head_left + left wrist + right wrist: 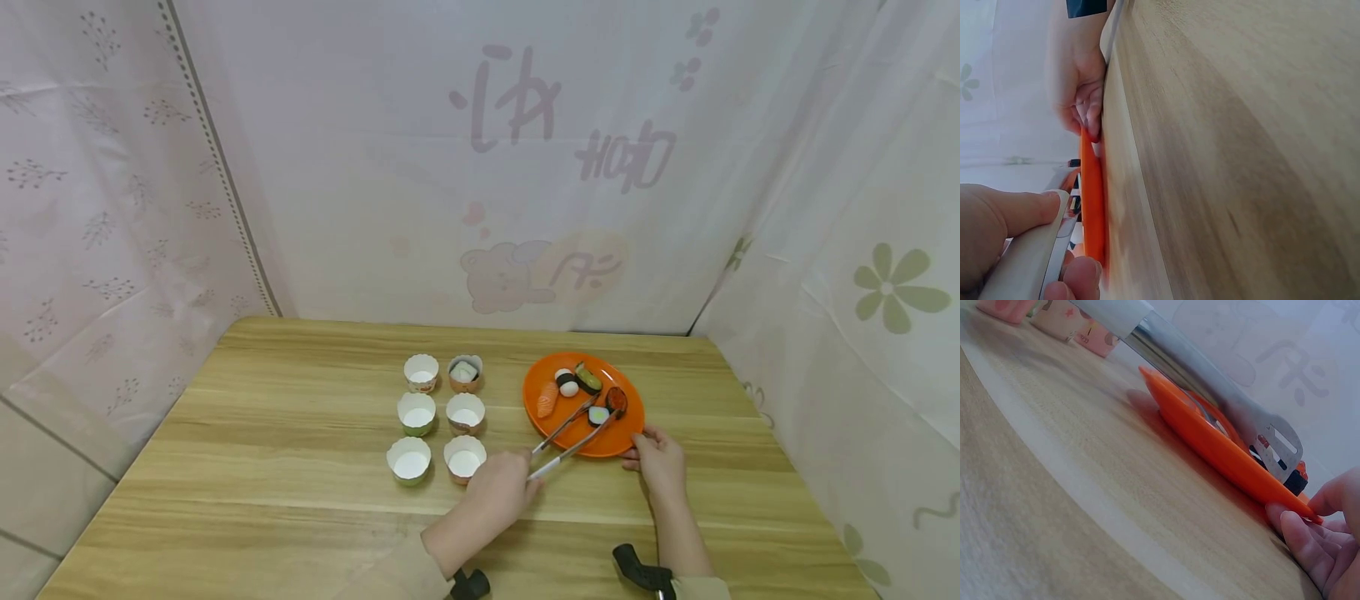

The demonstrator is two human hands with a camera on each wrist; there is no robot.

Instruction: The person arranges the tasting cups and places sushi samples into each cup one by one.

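My left hand (pixel 498 487) grips a pair of metal tongs (pixel 573 447) with white handles. Their two tips reach over the orange plate (pixel 540 367), spread on either side of a small sushi roll (pixel 597 416) with a green centre. Close to the farther right tip sits a sushi piece with red topping (pixel 617 400). Also on the plate are a salmon sushi (pixel 548 399), a white piece with a dark band (pixel 567 382) and a green-topped sushi (pixel 588 380). Thumb and fingers of my right hand (pixel 662 467) pinch the plate's near right rim (pixel 1300 509).
Left of the plate, several paper cups stand in two columns, among them a front cup (pixel 410 461) and a back one (pixel 422 372). The back right cup (pixel 465 374) contains a white and dark piece. Patterned curtains (pixel 375 167) hang behind the wooden table (pixel 262 450).
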